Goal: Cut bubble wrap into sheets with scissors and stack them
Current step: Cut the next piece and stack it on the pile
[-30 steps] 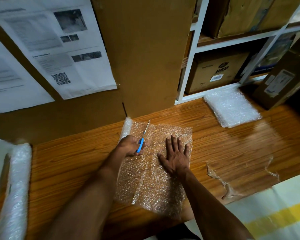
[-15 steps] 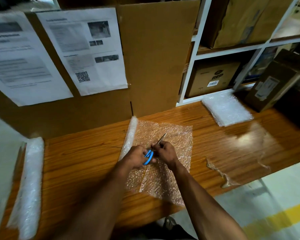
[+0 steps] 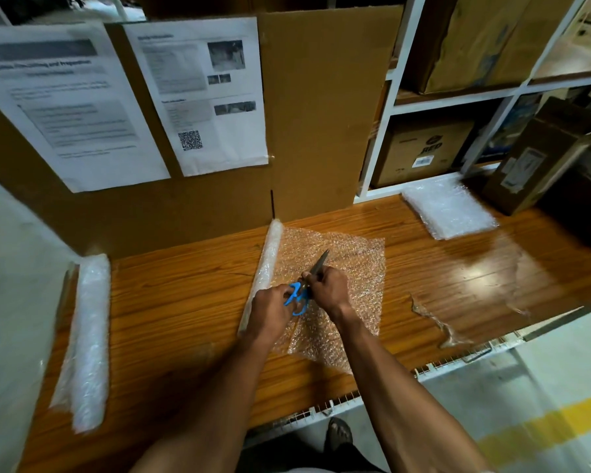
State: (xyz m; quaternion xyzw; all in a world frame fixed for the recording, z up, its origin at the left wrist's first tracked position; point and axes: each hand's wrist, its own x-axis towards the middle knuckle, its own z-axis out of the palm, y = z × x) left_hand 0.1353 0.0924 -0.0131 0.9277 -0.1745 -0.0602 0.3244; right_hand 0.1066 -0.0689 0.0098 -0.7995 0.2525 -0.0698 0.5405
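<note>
Head view, centre of the wooden bench (image 3: 171, 302). Both hands meeting over the unrolled bubble wrap (image 3: 348, 268): left hand (image 3: 270, 310) curled round the blue handles of the scissors (image 3: 304, 288), right hand (image 3: 328, 285) closed round the scissors just ahead of the handles, near the pivot. Blades shut by the look of it, pointing off toward one o'clock, lifted above the sheet rather than biting into it. Reads as a handover or a regrip, not a cut under way. Next move, as a judgement: settle the scissors in one hand, free the other to pin the sheet, then start the cut beside the roll (image 3: 265, 268) lying at eleven o'clock of the hands. Wrap spread flat directly under and at three o'clock of the fingers, near edge hanging toward six. Finished stack of sheets (image 3: 447, 213) well apart at two o'clock. Second roll (image 3: 86, 339) far off at nine.
</note>
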